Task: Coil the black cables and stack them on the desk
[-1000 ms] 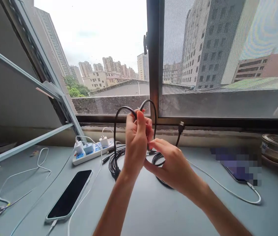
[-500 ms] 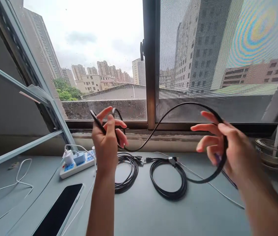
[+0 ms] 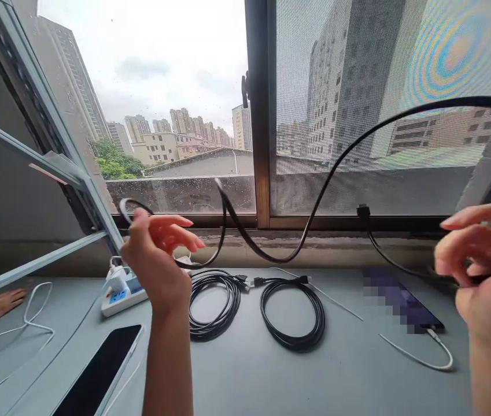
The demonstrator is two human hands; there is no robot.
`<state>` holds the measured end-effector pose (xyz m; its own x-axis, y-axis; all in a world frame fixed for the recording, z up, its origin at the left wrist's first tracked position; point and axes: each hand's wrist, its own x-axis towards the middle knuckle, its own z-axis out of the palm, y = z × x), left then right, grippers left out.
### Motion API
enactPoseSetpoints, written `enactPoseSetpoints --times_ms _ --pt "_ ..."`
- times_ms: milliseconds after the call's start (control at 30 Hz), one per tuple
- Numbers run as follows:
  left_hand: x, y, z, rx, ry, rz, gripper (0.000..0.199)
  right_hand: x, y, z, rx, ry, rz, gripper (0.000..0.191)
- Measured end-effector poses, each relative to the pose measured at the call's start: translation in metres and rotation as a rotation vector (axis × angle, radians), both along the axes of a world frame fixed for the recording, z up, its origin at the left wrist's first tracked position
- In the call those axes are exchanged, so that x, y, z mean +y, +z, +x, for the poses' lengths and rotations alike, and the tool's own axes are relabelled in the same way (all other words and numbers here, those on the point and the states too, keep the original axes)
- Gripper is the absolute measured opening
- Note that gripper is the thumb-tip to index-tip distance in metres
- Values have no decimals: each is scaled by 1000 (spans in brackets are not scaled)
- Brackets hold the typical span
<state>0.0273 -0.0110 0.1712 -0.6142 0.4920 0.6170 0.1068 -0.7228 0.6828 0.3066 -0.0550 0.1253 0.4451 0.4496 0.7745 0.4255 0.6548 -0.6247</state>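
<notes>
A long black cable (image 3: 323,188) stretches in loose waves from my left hand (image 3: 158,248) to the right edge of the head view. Fingers curled, my left hand pinches the cable near a small loop above the thumb. At the right edge, my right hand (image 3: 483,260) is closed on another stretch of the same cable. A black connector plug (image 3: 363,211) sticks up on a piece of cable leading to the right hand. Below on the table lie two coiled black cables, a left coil (image 3: 234,315) and a right coil (image 3: 321,326), with plugs between them.
A white power strip (image 3: 126,303) with chargers stands at left, a phone (image 3: 102,367) in front of it. A dark phone (image 3: 414,306) with a white cable (image 3: 449,358) lies right. Another person's hand (image 3: 6,303) rests far left. The window (image 3: 262,196) rises behind the table.
My hands have moved apart, the right one far to the right, pulling the cable into a wider, higher arc. The plug and the dark phone now show. Another person's hand has appeared at left.
</notes>
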Motion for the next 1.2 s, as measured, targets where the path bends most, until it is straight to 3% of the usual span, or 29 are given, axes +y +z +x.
enactPoseSetpoints --times_ms 133,233,400,467,567,667,767,867,1000,1067,1133,1200 --pt "-3 -3 18 348 -437 -393 48 -4 6 -33 -70 273 13 30" --pt "-11 -5 35 479 -599 -459 51 0 4 -49 -256 351 -121 33" --pt "-19 -13 52 639 -598 -403 44 6 -2 -62 -463 420 -310 53" --pt "-16 -15 53 662 -605 -383 45 9 -3 -64 -462 419 -350 46" --pt "-11 -14 47 676 -633 -381 46 15 -3 -60 -373 386 -378 35" --pt "-9 -8 37 695 -697 -356 47 20 -2 -51 -150 413 -409 31" --pt "-12 -6 34 575 -649 -279 54 17 -1 -51 20 552 -393 40" --pt "-12 -12 42 487 -672 -330 59 8 -1 -62 -48 644 -394 55" --pt "-12 -19 52 584 -946 -537 59 5 -5 -73 -194 553 -374 58" --pt "-17 -16 50 593 -989 -554 50 10 -7 -67 -160 520 -334 50" --pt "-25 -11 44 546 -908 -469 36 14 -6 -56 -108 438 -288 48" --pt "-32 -6 38 490 -707 -307 29 14 -3 -45 -87 303 -250 48"
